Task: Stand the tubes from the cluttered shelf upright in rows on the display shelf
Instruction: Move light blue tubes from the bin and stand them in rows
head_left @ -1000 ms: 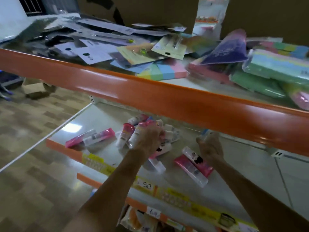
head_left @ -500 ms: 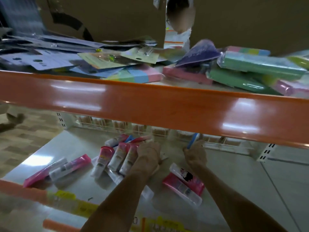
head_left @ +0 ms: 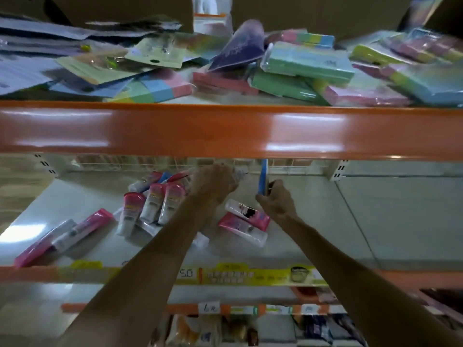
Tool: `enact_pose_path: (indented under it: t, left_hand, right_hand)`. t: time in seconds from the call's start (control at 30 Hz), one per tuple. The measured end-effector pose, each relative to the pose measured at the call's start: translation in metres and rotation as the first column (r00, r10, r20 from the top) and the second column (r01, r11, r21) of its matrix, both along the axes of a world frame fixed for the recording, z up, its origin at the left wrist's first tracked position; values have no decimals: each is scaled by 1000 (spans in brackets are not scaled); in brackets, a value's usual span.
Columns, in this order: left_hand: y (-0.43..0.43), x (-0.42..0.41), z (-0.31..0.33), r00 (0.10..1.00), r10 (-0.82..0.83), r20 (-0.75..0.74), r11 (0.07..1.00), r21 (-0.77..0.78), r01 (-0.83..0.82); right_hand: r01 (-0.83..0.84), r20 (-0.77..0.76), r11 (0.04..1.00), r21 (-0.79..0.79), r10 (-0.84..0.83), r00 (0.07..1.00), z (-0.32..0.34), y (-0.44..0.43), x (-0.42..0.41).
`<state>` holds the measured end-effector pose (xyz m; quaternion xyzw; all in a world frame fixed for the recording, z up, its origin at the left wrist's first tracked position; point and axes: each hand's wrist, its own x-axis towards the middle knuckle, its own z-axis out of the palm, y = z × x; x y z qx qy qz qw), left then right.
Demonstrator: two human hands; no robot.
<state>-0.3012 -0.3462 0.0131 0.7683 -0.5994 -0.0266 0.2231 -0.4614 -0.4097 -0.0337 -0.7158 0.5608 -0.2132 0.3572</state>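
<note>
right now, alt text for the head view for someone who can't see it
A person's right hand holds a blue tube upright at the back of a shelf, while the left hand beside it grips a pale tube. Pink and white tubes lie scattered on it, below an orange rail.

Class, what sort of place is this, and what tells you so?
Most likely a shop: orange-edged metal shelves, yellow price labels along the shelf edge, and many alike pink-and-white plastic tubes lying as stock.

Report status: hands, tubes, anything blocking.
Right hand holds blue tube upright. Left hand grips pale tube. Other tubes lie flat on shelf. Orange beam hides shelf's back.
</note>
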Motion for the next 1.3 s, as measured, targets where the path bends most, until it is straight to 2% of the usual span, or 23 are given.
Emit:
enact_pose_path:
  t: [0.1,0.17,0.3,0.43,0.6,0.87,0.93,1.03,1.17,1.3]
  left_hand:
    - [5,-27,-6,998,-63,29,995,77,61]
    - [8,-48,0,992,-112,58,992,56,109]
    - [17,-85,9,978,-153,143,984,111,137]
    - [19,-125,16,973,-170,158,978,148,146]
    - [13,-192,32,959,-207,193,972,148,181]
    - [-9,-339,36,954,-231,190,954,238,183]
    - [-13,-375,36,950,-235,206,954,237,185]
    - [-20,-421,38,959,-215,183,959,224,172]
    - [-32,-471,41,974,-190,121,955,252,155]
    - [-56,-508,38,976,-189,107,956,245,159]
  right_hand:
    - [24,23,1000,16,-24,999,8,27,-28]
    - [58,19,998,9,-58,998,13,44,-51]
    - [114,-14,993,9,-114,993,16,70,-99]
    - [189,-26,981,42,-188,982,25,79,-150]
    - [237,79,969,68,-242,967,39,77,-214]
    - [219,182,967,127,-240,954,39,73,-357]
    - [229,221,958,172,-264,939,38,68,-397]
    - [229,217,961,154,-259,941,36,55,-452]
    - [227,238,961,158,-261,936,38,37,-505]
    - [228,326,943,243,-301,896,33,9,-540]
